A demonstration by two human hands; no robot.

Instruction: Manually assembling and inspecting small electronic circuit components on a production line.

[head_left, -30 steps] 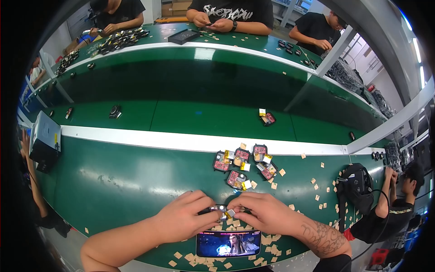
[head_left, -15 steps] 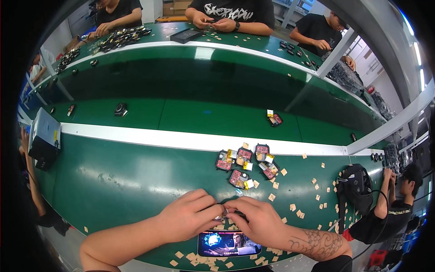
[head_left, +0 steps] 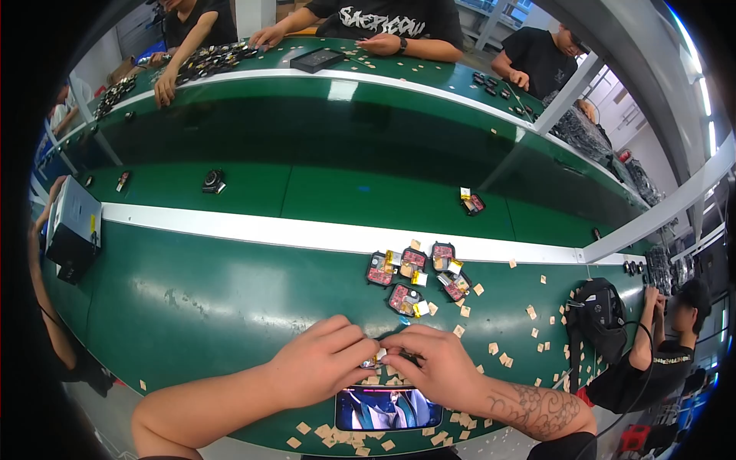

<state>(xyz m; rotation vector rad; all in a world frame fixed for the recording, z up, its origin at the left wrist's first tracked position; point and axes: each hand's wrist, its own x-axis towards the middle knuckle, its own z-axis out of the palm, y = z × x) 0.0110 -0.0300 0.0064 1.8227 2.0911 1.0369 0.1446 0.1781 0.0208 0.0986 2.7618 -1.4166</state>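
My left hand and my right hand meet over the near middle of the green table, fingers pinched around a small electronic device. A silvery, shiny part of it shows between the fingertips; my fingers cover the rest. Just beyond my hands lie several opened black device cases with red circuit boards, each beside a small pouch battery with yellow tape. Below my hands a phone lies flat with a lit screen, small tan square pieces scattered around it.
A black bag sits at the right, near a seated co-worker. At the left edge stands a grey box. Past a white rail, a green conveyor belt carries a few devices. Several co-workers sit at the far bench.
My hands stay nearly in place, with more of the silvery part showing between the fingertips. Devices on the belt have shifted right. Co-workers across have moved their hands, one reaching toward the belt.
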